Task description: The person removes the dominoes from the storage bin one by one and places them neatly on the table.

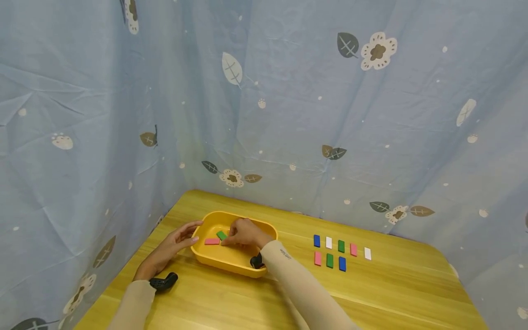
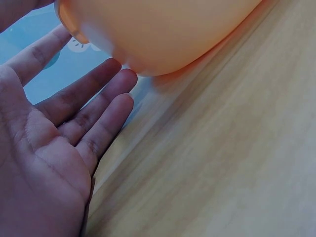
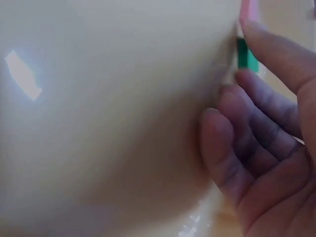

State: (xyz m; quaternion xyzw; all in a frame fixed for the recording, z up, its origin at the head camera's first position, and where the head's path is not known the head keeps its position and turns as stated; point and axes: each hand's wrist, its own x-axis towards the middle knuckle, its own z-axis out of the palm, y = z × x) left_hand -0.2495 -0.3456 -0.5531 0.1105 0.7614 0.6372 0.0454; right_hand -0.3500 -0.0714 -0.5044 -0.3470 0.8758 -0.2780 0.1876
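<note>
In the head view a yellow plastic tub stands on the wooden table. My right hand reaches down inside it. Its thumb and forefinger pinch a green tile, which shows between the two fingertips in the right wrist view. A pink tile lies on the tub floor, left of those fingers. At the tub's left end is my left hand, its fingers extended along the rim and outer wall. The left wrist view has these straight fingers right beside the tub wall.
To the right of the tub, several small tiles lie in two rows. The back row includes a blue tile and a white tile; the front row ends with another blue tile. A patterned curtain hangs behind the table.
</note>
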